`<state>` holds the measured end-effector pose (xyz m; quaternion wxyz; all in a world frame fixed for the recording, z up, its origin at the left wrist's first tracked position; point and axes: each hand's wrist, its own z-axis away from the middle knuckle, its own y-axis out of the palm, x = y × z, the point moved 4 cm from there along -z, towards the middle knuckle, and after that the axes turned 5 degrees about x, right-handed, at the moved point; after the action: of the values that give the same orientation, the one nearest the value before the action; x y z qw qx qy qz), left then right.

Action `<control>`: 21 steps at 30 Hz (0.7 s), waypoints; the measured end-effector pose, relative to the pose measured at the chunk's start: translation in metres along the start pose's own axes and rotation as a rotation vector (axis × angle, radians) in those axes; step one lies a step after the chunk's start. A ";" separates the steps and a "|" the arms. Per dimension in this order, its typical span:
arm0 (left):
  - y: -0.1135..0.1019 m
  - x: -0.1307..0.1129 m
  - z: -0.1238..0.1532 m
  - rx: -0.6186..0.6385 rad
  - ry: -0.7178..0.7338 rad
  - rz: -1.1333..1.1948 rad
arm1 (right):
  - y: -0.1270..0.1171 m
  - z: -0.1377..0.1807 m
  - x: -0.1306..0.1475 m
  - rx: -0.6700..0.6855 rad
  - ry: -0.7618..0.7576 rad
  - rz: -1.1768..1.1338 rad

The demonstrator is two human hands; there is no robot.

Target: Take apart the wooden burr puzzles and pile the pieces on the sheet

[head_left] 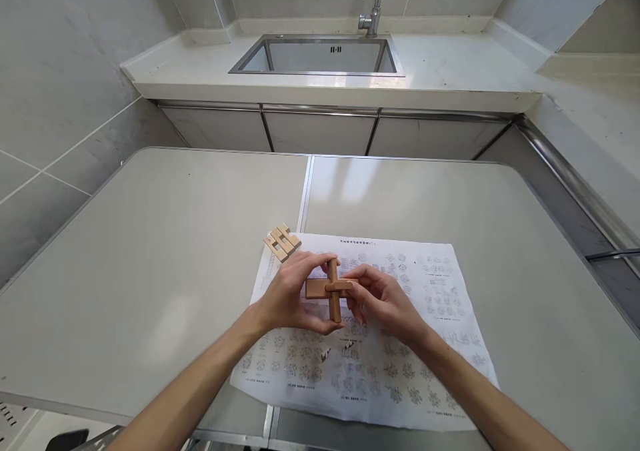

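A brown wooden interlocking puzzle [333, 304] is held between my two hands, above a printed sheet. My left hand [295, 294] grips the ends of its upright bar, thumb at the bottom and a finger at the top. From the other side, my right hand [380, 297] pinches the right end of a crosswise bar. A wider flat piece [315, 289] sticks out to the left through the joint. Under both hands lies the white instruction sheet [410, 397], covered in small line drawings.
Several light wooden notched pieces [283, 241] lie together at the sheet's upper left corner. The pale folding table [210, 204] has a metal seam down its middle. Beyond it stand a counter with a steel sink [320, 54] and a faucet [371, 21].
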<state>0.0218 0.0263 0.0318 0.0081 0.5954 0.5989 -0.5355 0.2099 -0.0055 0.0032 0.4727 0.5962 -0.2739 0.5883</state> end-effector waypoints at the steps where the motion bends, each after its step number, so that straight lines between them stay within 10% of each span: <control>1: -0.001 0.000 0.000 -0.006 0.002 -0.009 | 0.001 0.000 0.001 -0.028 -0.010 -0.008; 21: -0.006 -0.008 -0.005 -0.056 0.044 -0.101 | -0.004 0.003 -0.002 0.015 -0.033 0.027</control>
<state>0.0234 0.0257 0.0431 -0.0155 0.5753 0.6432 -0.5052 0.2143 -0.0072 0.0007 0.4557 0.6057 -0.2854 0.5866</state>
